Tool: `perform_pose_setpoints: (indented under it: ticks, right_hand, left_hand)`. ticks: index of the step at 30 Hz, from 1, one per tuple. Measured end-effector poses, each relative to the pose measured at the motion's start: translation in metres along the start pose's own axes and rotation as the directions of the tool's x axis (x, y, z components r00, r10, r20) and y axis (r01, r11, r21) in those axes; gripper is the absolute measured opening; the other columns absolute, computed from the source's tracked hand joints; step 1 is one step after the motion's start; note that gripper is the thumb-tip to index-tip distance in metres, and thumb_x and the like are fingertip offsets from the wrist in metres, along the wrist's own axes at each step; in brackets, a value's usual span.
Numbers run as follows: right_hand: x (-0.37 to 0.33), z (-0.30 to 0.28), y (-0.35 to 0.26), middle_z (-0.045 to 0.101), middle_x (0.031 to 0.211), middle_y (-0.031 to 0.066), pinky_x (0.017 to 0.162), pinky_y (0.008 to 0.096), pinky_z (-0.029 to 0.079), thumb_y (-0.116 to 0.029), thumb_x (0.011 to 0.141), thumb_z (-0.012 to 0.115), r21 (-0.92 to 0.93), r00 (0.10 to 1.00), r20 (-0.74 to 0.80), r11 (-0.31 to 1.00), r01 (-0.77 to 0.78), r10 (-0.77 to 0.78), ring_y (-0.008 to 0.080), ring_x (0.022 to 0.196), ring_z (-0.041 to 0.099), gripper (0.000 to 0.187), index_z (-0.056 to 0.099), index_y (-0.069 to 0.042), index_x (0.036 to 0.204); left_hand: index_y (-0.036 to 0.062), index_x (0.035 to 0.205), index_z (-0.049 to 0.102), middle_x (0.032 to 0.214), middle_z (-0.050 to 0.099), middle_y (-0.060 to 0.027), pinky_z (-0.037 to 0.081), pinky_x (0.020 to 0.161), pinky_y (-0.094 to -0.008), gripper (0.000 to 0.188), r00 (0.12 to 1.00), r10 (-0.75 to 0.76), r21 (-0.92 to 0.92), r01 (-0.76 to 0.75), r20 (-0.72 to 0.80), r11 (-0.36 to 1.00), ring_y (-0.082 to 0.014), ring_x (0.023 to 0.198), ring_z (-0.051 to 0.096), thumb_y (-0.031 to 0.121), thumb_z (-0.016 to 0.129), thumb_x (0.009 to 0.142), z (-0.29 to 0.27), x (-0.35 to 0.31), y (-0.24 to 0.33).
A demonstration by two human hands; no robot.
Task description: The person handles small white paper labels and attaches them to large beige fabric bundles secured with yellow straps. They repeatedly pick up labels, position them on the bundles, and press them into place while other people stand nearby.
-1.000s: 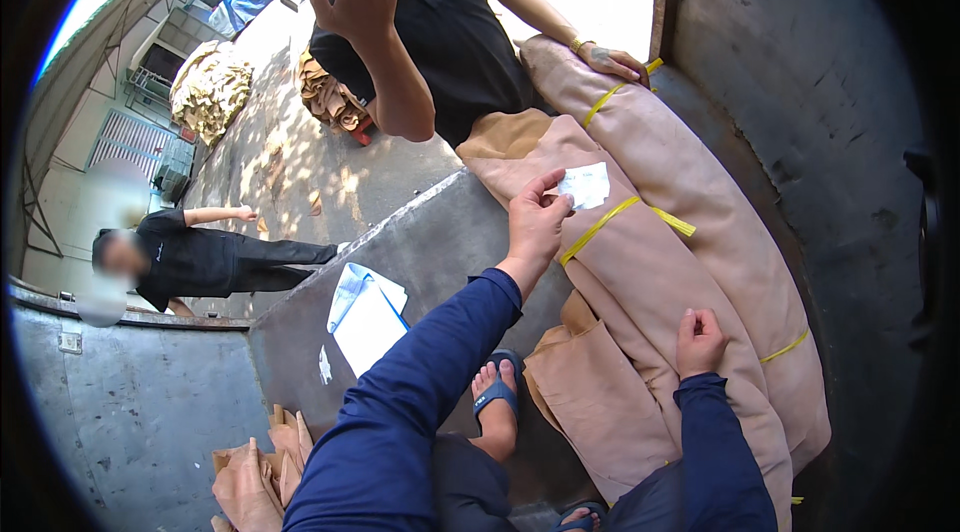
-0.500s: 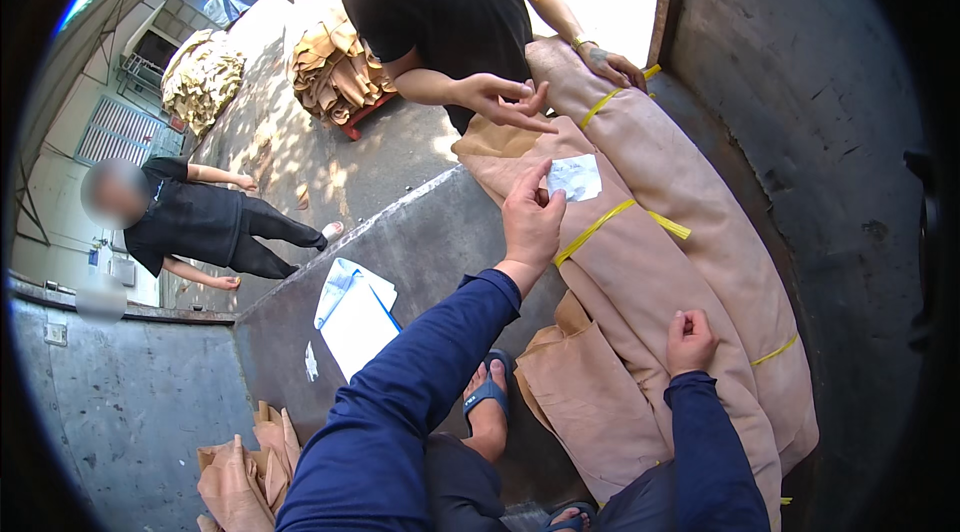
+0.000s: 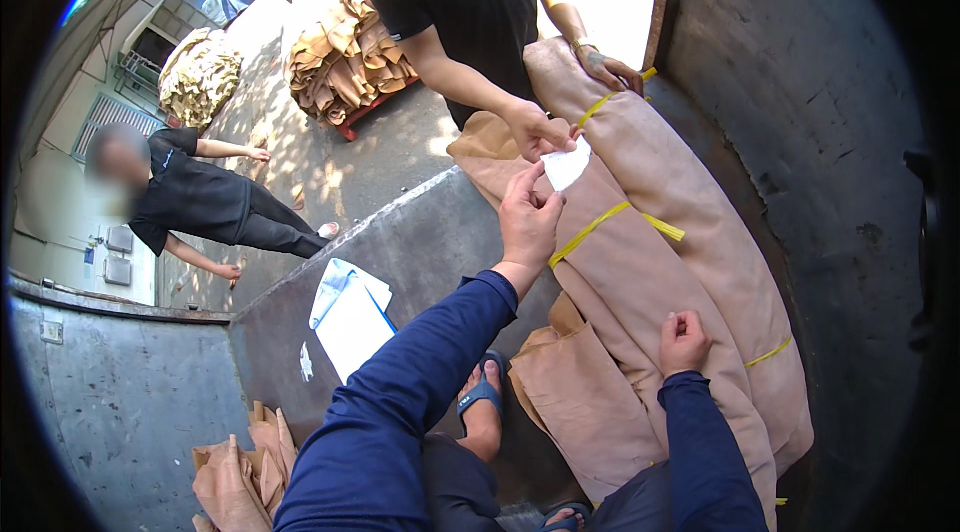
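Observation:
A small white paper slip (image 3: 567, 168) is between my left hand (image 3: 528, 227) and a co-worker's hand (image 3: 542, 132). My thumb and forefinger are at its left and lower edges, while the co-worker pinches its top corner. Beneath lie long rolled bundles of pinkish-tan leather (image 3: 650, 282), bound with yellow straps (image 3: 590, 234). My right hand (image 3: 685, 342) is closed in a loose fist over the nearer roll, with nothing showing from it. The co-worker's other hand (image 3: 610, 70) rests on the far end of the outer roll.
A clipboard with white papers (image 3: 352, 324) lies on the metal bed (image 3: 420, 232) left of my arm. Folded leather pieces (image 3: 245, 467) sit at lower left. A dark metal wall (image 3: 840, 182) rises at right. Another person (image 3: 215, 192) stands on the ground beyond, near heaped hides (image 3: 345, 57).
The co-worker's hand, open and apart from the slip before, has come down and taken hold of its top. The slip has tilted. The person at left has shifted slightly rightward.

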State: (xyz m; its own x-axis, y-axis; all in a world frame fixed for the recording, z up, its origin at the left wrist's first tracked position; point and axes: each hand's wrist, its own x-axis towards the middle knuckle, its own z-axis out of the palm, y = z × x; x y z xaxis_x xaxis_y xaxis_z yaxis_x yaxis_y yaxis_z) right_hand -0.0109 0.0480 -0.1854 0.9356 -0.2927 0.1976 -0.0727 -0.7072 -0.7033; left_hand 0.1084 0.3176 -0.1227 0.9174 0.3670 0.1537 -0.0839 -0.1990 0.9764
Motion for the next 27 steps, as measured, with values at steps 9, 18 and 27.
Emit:
perform_pose_setpoints:
  ticks: [9,18,27]
  right_hand:
    - [0.001,-0.005,-0.002,0.061,0.057,0.0077,0.051,0.0380,0.049,-0.017,0.077,0.067,0.012,0.999,0.035,1.000,0.007,-0.007,0.0269,0.052,0.062,0.015,0.057,-0.010,0.069]
    - [0.000,-0.004,-0.003,0.058,0.055,0.0068,0.049,0.0378,0.047,-0.016,0.077,0.067,0.026,0.999,0.038,1.000,0.009,-0.010,0.0259,0.049,0.060,0.015,0.056,-0.009,0.068]
    - [0.002,-0.003,-0.011,0.058,0.054,0.0069,0.049,0.0377,0.048,-0.016,0.078,0.066,0.016,0.999,0.034,1.000,0.027,-0.027,0.0260,0.050,0.061,0.016,0.057,-0.009,0.067]
  left_hand:
    - [0.0003,0.118,0.059,0.101,0.064,-0.0072,0.052,0.065,-0.0254,0.035,0.684,-0.364,0.260,0.256,0.632,0.931,-0.0107,0.072,0.062,0.010,0.066,0.085,0.010,-0.063,0.002]
    - [-0.0020,0.124,0.054,0.107,0.065,-0.0200,0.052,0.083,-0.0376,0.053,0.651,-0.149,0.444,-0.316,0.744,0.838,-0.0326,0.090,0.066,0.029,0.067,0.084,0.009,-0.056,0.008]
    - [0.0003,0.101,0.067,0.091,0.069,-0.0052,0.052,0.066,-0.0267,0.032,0.673,-0.254,0.175,0.183,0.695,0.967,-0.0127,0.076,0.065,0.030,0.058,0.095,0.030,0.020,0.052]
